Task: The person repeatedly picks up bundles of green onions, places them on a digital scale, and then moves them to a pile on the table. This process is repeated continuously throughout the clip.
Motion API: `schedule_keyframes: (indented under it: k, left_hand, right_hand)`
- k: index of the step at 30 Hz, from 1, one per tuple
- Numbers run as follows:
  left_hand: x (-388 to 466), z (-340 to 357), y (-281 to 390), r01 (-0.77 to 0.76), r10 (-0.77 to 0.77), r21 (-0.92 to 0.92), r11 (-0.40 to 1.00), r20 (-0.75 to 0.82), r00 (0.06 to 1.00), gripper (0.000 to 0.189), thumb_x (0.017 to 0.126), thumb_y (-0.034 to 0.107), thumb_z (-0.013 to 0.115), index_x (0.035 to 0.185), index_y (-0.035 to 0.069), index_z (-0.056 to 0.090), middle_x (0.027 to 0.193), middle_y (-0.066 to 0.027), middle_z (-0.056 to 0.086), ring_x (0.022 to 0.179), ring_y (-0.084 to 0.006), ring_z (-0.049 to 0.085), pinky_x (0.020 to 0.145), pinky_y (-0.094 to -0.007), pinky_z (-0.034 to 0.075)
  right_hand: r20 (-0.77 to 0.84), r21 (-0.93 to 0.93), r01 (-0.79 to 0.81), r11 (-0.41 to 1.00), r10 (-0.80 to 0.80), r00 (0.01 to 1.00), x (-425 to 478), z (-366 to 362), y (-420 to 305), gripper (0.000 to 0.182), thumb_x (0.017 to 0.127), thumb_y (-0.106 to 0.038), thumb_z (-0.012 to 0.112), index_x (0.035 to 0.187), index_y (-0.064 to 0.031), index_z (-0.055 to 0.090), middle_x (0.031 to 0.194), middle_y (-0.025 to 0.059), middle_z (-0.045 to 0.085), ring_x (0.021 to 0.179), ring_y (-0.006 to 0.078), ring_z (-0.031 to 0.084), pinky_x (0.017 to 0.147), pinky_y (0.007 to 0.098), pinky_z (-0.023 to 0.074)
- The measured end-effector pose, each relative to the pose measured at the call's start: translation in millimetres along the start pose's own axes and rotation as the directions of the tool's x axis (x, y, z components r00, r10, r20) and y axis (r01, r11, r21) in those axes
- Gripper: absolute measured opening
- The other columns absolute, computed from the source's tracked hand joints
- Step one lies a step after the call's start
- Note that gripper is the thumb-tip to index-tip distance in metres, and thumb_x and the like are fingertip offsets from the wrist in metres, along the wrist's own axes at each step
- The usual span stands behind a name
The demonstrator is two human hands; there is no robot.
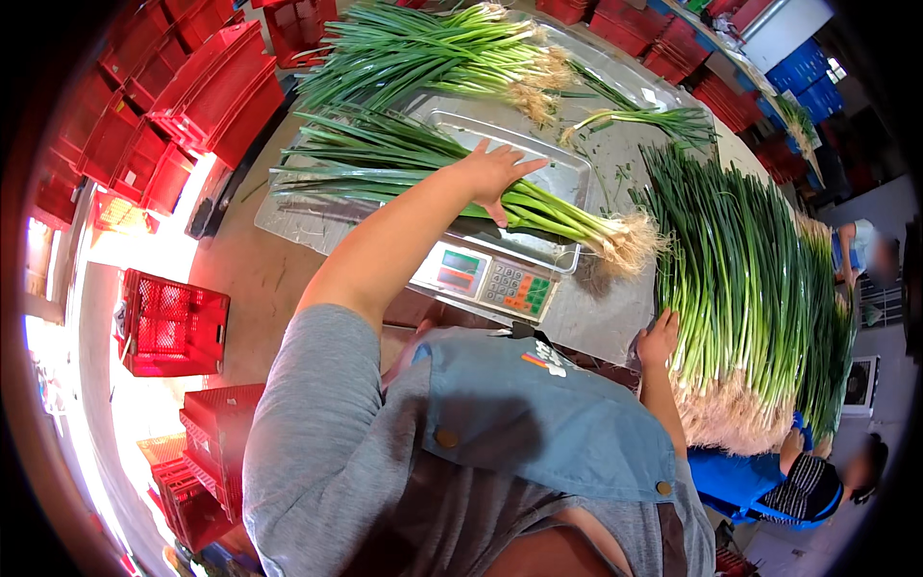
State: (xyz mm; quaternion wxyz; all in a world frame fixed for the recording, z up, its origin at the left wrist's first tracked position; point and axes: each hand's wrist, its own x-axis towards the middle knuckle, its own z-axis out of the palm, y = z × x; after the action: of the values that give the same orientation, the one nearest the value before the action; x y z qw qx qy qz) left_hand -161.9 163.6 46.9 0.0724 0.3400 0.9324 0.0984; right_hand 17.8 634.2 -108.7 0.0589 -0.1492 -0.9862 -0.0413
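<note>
My left hand (497, 177) lies with spread fingers on a bunch of green onions (562, 216), whose roots point right. The bunch rests across the metal tray (588, 173) of a digital scale (479, 281) with a keypad. My right hand (657, 337) touches the near left edge of a large pile of green onions (735, 288), its fingers at the pale stems; whether it grips any is not plain. Another heap of green onions (447, 58) lies beyond the scale, and a few loose ones (649, 119) lie to its right.
Stacked red plastic crates (209, 86) stand at the left, with a single red crate (177, 324) on the floor and more crates (216, 447) below it. The metal table (606, 310) carries the scale. A person in a blue apron (750, 483) and another person (854, 249) are at the right.
</note>
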Motion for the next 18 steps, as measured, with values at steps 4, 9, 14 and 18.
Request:
schedule_keyframes:
  k: [4,9,14,18]
  left_hand:
    - [8,3,2,0.071,-0.068,-0.006,0.997,0.208,0.976,0.119,0.051,0.026,0.086,0.146,0.025,0.014,0.115,-0.0128,0.054,0.109,-0.033,0.052,0.088,-0.0541,0.036]
    - [-9,18,11,0.064,-0.068,0.07,0.995,0.05,0.996,0.099,0.056,0.025,0.079,0.141,0.023,0.028,0.1,-0.0134,0.059,0.096,-0.032,0.057,0.085,-0.0493,0.04]
    - [-26,25,25,0.035,-0.027,0.091,0.995,-0.089,0.996,0.071,0.061,0.02,0.075,0.126,0.015,0.047,0.087,-0.0131,0.06,0.084,-0.0318,0.059,0.077,-0.0421,0.044]
    - [-30,31,36,0.084,-0.075,0.107,0.991,-0.093,0.993,0.042,0.062,0.014,0.071,0.1,0.011,0.053,0.083,-0.0141,0.059,0.08,-0.0334,0.06,0.07,-0.0432,0.048]
  right_hand:
    - [-0.004,0.062,0.008,0.998,-0.008,1.0,-4,-2,1,0.082,0.072,-0.014,0.065,0.142,-0.0044,0.023,0.145,0.0238,0.025,0.132,0.0374,0.028,0.104,0.0476,0.0279]
    - [-0.122,0.112,0.043,0.993,-0.029,0.992,-8,-15,-14,0.075,0.069,-0.012,0.064,0.136,0.0022,0.032,0.139,0.0308,0.029,0.125,0.0449,0.033,0.104,0.0493,0.0271]
    - [-0.277,0.191,0.181,0.965,-0.124,0.953,-18,-23,-56,0.068,0.072,-0.012,0.06,0.134,0.0003,0.035,0.138,0.0254,0.032,0.127,0.0426,0.03,0.104,0.0526,0.0232]
    - [-0.283,0.311,0.223,0.924,-0.134,0.95,-17,-9,-91,0.067,0.07,-0.011,0.062,0.132,-0.0004,0.037,0.137,0.0244,0.032,0.125,0.0423,0.032,0.104,0.0531,0.0228]
